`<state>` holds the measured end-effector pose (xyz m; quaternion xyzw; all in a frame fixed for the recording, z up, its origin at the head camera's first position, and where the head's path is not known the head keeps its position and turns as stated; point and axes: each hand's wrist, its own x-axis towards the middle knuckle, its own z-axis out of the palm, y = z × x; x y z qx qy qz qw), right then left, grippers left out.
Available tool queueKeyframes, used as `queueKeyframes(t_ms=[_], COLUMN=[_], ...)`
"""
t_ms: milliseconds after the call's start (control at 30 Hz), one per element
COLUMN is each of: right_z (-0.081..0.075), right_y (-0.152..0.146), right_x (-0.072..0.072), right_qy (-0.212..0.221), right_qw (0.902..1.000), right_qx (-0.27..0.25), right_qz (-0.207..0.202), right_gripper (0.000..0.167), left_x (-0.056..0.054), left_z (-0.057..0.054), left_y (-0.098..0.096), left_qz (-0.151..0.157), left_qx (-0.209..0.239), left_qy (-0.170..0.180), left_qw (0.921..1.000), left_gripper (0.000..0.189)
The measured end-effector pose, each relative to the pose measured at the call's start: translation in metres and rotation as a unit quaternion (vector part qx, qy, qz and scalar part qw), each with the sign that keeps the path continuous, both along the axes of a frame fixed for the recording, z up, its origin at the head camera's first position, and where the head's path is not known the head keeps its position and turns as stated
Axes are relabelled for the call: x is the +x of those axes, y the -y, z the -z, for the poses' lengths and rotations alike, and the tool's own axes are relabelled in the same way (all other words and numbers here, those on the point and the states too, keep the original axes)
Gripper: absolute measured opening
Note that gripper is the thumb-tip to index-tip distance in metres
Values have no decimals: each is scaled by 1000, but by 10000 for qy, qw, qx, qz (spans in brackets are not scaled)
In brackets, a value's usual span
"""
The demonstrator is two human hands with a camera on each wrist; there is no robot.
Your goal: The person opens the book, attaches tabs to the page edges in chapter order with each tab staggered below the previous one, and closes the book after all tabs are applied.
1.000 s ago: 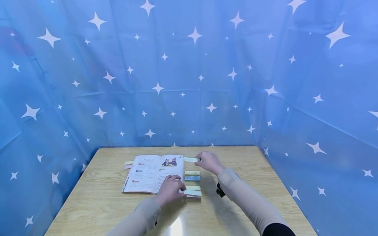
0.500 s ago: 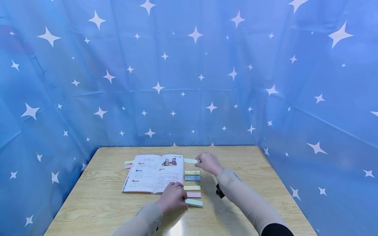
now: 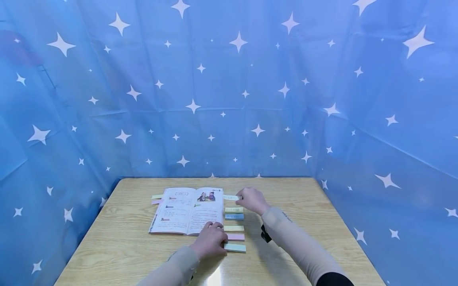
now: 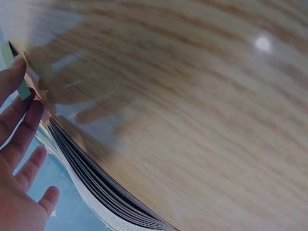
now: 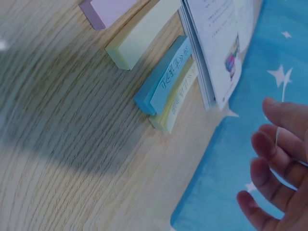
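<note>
In the head view an open book point(image 3: 173, 216) lies on the table, its right page carrying a colour picture. My left hand point(image 3: 209, 240) pinches the near end of a pale green sticky-note pad point(image 3: 236, 248), frontmost in a column of pads by the book. The left wrist view shows this green pad point(image 4: 23, 90) between thumb and fingers, the other fingers spread loosely. At the book's upper right edge my right hand point(image 3: 253, 200) pinches a pale strip of paper point(image 3: 230, 197) with handwriting. That strip point(image 5: 286, 84) appears nearly edge-on in the right wrist view.
Behind the green pad lie a pink pad point(image 3: 236, 237), a yellow pad point(image 3: 234, 228), a blue pad point(image 3: 234, 217) with writing and another yellow one point(image 3: 234, 209) with writing. Two tabs point(image 3: 156, 201) stick out at the book's left. A starry blue curtain point(image 3: 222, 119) surrounds the table.
My left hand has moved the green pad toward the table's front, off the pink pad, which now shows. The right hand has dropped slightly, still pinching the strip.
</note>
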<state>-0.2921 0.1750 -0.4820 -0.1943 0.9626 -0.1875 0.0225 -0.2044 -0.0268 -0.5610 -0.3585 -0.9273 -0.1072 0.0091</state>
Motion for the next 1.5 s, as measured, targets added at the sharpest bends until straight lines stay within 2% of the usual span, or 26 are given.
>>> queueKeyframes(t_ms=[100,267,400,533,633,767,900,967,1100,1200,1367,1500], right_z=[1,3,7,13,21,31,38,40,41,41,43,45], right_y=[1,2,3,6,7,10,14,17,23,26,30,32], right_x=[-1,-3,-4,-4,-5,-6,-6,-4,-2,-1,-1,-3], right_qy=[41,81,123,8,-111,-131,-258,-319,-237,-206,-375,-408], right_qw=[10000,10000,9999,10000,9999,9997,9990,9989,9990,9990,9977,9963], right_qx=[18,15,13,46,79,186,341,336,368,355,486,666], right_qz=[-34,-15,-37,-2,24,65,128,104,115,175,281,348], right_gripper=[31,23,33,12,18,20,14,6,29,29,5,9], left_x=[0,-1,-8,-19,-27,-37,-43,-45,-47,-48,-49,-47], left_z=[1,-2,-10,-21,-25,-21,-13,-9,-4,-1,3,3], left_y=[-1,0,4,10,14,17,18,17,16,14,11,10], left_qz=[7,41,-58,-488,-982,-1593,-1883,-1910,-1931,-1965,-2059,-2043], left_qx=[-40,184,546,815,950,1174,1372,1329,943,651,336,252], left_qy=[-48,-38,-143,-225,-215,-356,-690,-771,-572,-281,51,151], left_qw=[10000,9998,9984,9952,9904,9796,9700,9695,9750,9779,9780,9785], left_gripper=[22,19,17,14,14,21,40,55,72,73,71,69])
